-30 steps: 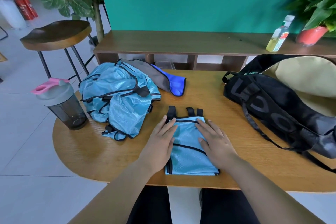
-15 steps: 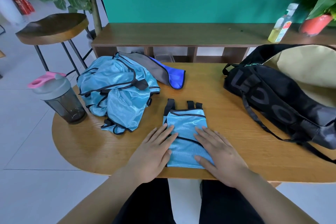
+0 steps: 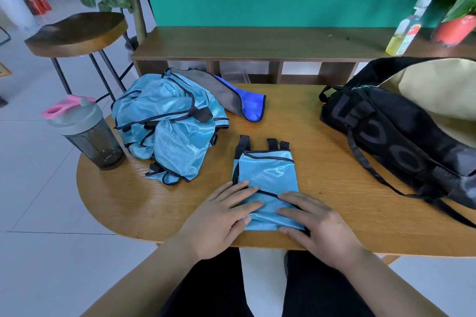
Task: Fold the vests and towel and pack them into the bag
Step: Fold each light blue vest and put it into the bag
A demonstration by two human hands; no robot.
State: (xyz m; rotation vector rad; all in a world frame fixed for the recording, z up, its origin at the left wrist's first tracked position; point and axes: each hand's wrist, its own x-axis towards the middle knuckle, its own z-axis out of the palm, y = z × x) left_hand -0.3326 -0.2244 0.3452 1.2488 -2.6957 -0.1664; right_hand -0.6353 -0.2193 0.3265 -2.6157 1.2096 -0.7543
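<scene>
Well, both hands lie flat on the near end of the folded vest (image 3: 265, 175), low in the middle of the frame. The left hand (image 3: 221, 219) presses its left edge with straight fingers, the right hand (image 3: 316, 226) is spread over its right corner, and neither grips anything. The vest rests near the table's (image 3: 123, 198) lower rim, its black straps pointing toward the top of the frame.

The fabric looks slick and shiny, so the fold may well spring open once the pressure comes off, and lifting it by one edge would likely let the layers slide apart. A pull toward the body could drag it over the rim.

At left centre the pile of vests (image 3: 170, 131) is a tangle of straps just beside a shaker bottle (image 3: 87, 134); tugging one vest free could tip that bottle. The grey-and-blue towel (image 3: 231, 95), as I take it, lies partly under the pile and may be dragged along.

The bag (image 3: 386, 141) at right lies slumped, so pushing a vest in one-handed could crumple the fold.
</scene>
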